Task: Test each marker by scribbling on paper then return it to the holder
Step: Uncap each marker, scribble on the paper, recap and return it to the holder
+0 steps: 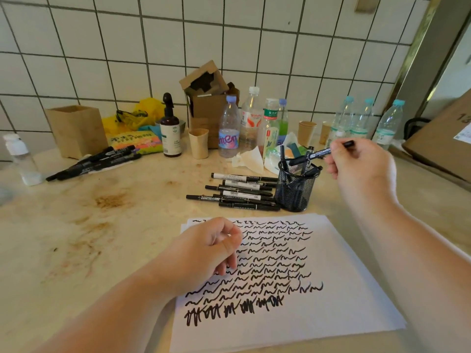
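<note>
My right hand grips a black marker nearly level, its far end just above the rim of the black mesh holder, which has several markers standing in it. My left hand rests loosely curled on the upper left of the white paper, holding nothing that I can see. The paper is covered with rows of black scribbles. Several black markers lie in a pile just left of the holder. Another group of markers lies at the far left of the counter.
Along the tiled wall stand several plastic bottles, a dark pump bottle, paper cups, cardboard boxes and crumpled tissue. A large carton sits at the right. The stained counter stretches left of the paper.
</note>
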